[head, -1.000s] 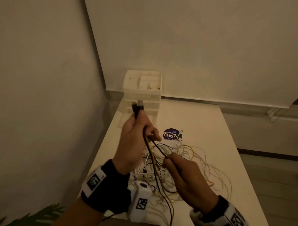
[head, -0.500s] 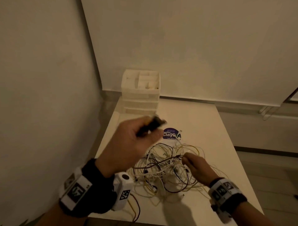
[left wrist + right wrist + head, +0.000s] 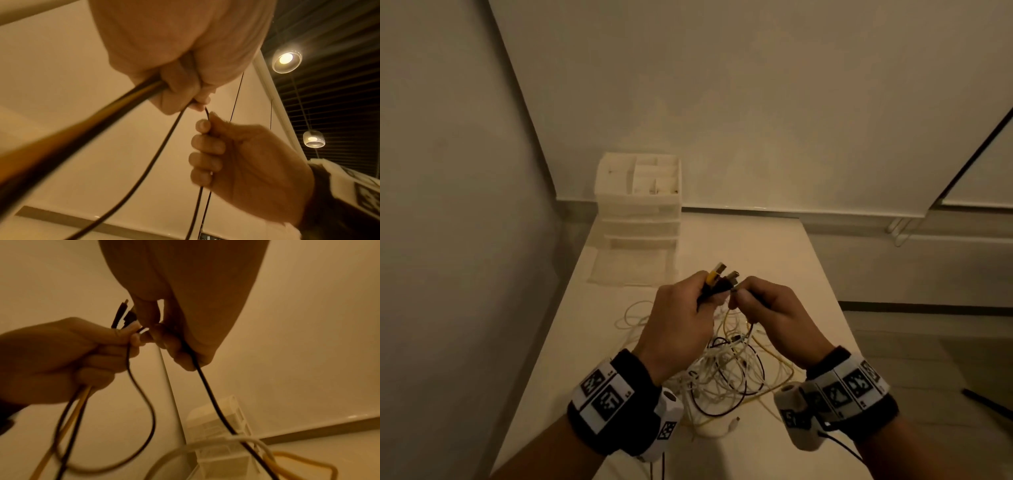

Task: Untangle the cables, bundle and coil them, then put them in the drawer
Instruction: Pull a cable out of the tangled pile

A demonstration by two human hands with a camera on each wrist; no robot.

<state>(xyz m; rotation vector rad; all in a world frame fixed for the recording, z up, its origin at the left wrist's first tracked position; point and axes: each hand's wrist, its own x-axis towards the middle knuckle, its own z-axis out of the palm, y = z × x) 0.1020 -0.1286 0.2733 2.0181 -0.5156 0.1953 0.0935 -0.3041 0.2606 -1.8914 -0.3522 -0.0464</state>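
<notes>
A tangle of white, yellow and black cables (image 3: 726,370) lies on the white table (image 3: 791,274). Above it my left hand (image 3: 688,308) grips a bunch of cable ends, a yellow plug (image 3: 714,274) and dark plugs (image 3: 731,279) sticking up from the fist. Yellow and black cables (image 3: 76,402) hang from that fist in the right wrist view. My right hand (image 3: 763,305), close beside the left, pinches a thin black cable (image 3: 207,116) that runs down from its fingers (image 3: 207,386). The white drawer unit (image 3: 640,205) stands at the table's far left, its lowest drawer (image 3: 631,269) pulled out.
A wall runs along the table's left side and another behind it. A white connector end (image 3: 734,425) lies near the table's front edge. To the right of the table is open floor. A dark object (image 3: 986,402) lies on the floor at the far right.
My right hand rose from the tangle with a black cable and came up beside the left hand. The left hand swung its bunch of plugs right and upright. The head view shifted.
</notes>
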